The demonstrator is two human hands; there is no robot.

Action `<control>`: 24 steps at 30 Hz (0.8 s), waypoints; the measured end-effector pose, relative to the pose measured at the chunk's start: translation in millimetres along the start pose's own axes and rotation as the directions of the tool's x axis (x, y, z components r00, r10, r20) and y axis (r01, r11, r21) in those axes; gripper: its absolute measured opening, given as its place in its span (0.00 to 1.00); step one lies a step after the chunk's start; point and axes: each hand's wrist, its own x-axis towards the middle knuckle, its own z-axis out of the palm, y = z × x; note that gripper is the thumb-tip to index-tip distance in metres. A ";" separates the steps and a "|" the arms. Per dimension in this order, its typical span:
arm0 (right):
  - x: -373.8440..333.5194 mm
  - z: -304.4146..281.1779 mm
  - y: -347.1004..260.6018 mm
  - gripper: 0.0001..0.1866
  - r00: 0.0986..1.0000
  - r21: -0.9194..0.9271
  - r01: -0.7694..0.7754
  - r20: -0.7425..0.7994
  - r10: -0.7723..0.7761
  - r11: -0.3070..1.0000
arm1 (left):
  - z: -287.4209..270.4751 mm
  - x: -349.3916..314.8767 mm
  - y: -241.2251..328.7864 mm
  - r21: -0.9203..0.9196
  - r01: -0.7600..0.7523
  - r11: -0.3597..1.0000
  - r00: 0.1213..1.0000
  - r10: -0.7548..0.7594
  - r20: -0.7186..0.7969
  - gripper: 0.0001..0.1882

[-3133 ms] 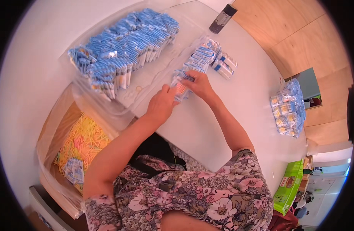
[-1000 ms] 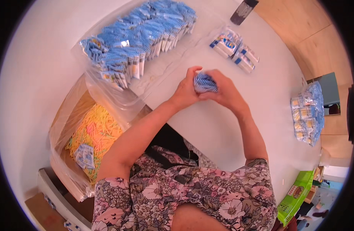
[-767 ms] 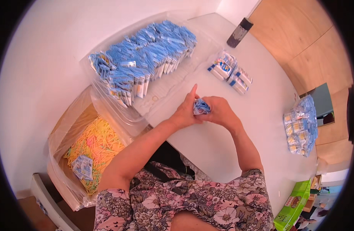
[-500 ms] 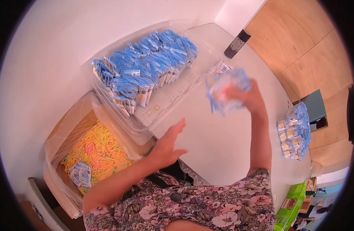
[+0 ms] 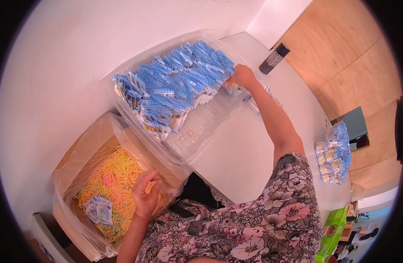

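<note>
My right hand (image 5: pixel 243 78) reaches into the right end of a clear plastic bin (image 5: pixel 192 151), its fingers closed around small sachets (image 5: pixel 233 90) beside the packed rows. Blue-and-white zigzag-edged sachets (image 5: pixel 179 74) stand tightly in the bin's back part. My left hand (image 5: pixel 145 193) hovers over a lined cardboard box (image 5: pixel 85 151), fingers loosely curled with a gap to the thumb and nothing visible in them. Thin yellow, orange and green sticks (image 5: pixel 118 171) fill that box. A few sachets (image 5: pixel 99 210) lie on top of the sticks.
On the white table (image 5: pixel 236 162) a dark cylindrical bottle (image 5: pixel 274 58) stands behind my right arm. A clear bag of sachets (image 5: pixel 333 153) sits at the right edge. Lower right is a green crate (image 5: pixel 332 234). A wall rises behind the bin.
My right hand has carried its bunch of sachets left and back into the bin. My left hand has drawn back from the table to above the stick box.
</note>
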 end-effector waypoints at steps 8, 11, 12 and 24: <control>1.0 11.1 -19.8 0.30 0.971 -0.355 0.236 0.122 -0.205 0.904 | -19.5 -2.7 -6.5 0.048 -0.003 0.999 0.999 0.005 -0.039 0.18; 4.8 5.3 -6.9 0.26 0.935 -0.044 0.183 0.317 -0.160 0.982 | -23.3 -10.5 -10.0 0.067 0.026 0.997 0.997 -0.021 -0.077 0.14; -0.9 -1.7 0.6 0.23 0.925 0.149 0.068 0.360 -0.118 0.986 | -25.4 -11.1 -8.2 0.057 0.043 0.997 0.995 -0.038 -0.088 0.13; -4.3 -22.1 -19.5 0.43 0.976 -0.563 0.185 0.200 -0.084 0.806 | -192.8 -72.1 -22.6 0.821 0.548 0.160 0.736 -0.560 -0.382 0.23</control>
